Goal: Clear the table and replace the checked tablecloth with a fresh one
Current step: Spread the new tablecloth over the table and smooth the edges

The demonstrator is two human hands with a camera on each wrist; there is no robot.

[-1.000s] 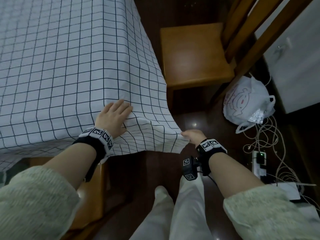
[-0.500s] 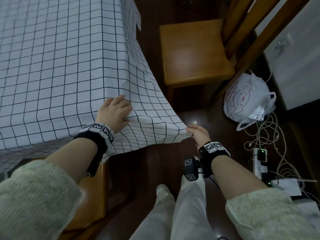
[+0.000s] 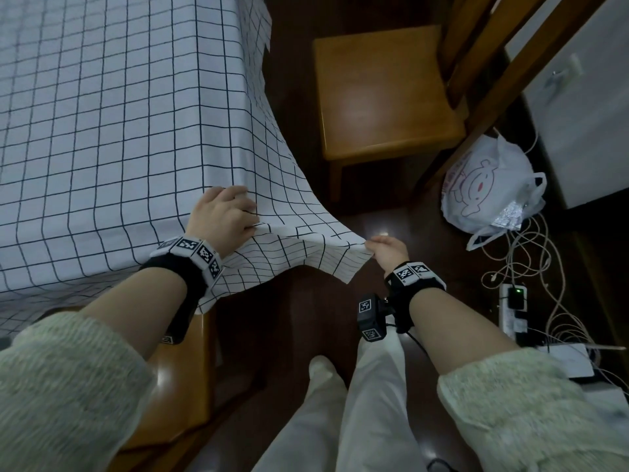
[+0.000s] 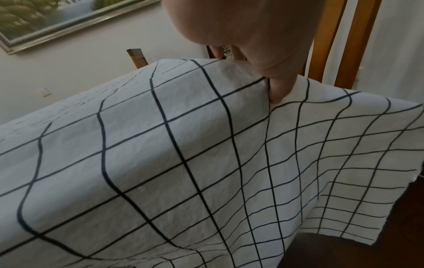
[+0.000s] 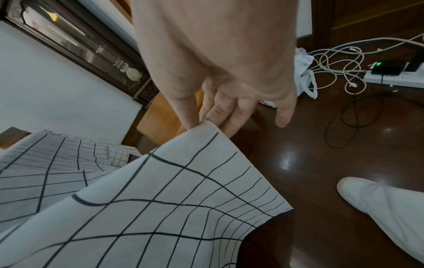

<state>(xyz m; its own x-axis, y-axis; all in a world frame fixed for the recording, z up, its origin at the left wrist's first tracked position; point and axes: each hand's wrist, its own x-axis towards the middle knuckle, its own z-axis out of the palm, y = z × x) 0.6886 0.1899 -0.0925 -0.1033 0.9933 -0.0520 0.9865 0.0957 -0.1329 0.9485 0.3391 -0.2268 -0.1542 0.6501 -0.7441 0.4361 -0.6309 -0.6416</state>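
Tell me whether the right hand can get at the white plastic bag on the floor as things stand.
Probably, once freed: the right hand pinches the checked tablecloth corner, and only bare dark floor lies between it and the white plastic bag.

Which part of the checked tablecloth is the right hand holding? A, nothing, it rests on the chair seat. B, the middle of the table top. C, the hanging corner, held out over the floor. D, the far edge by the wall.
C: the right hand pinches the checked tablecloth at its hanging corner, out over the dark floor.

Dim indoor light, glare on dark floor (image 3: 380, 229), wide-angle edge bending
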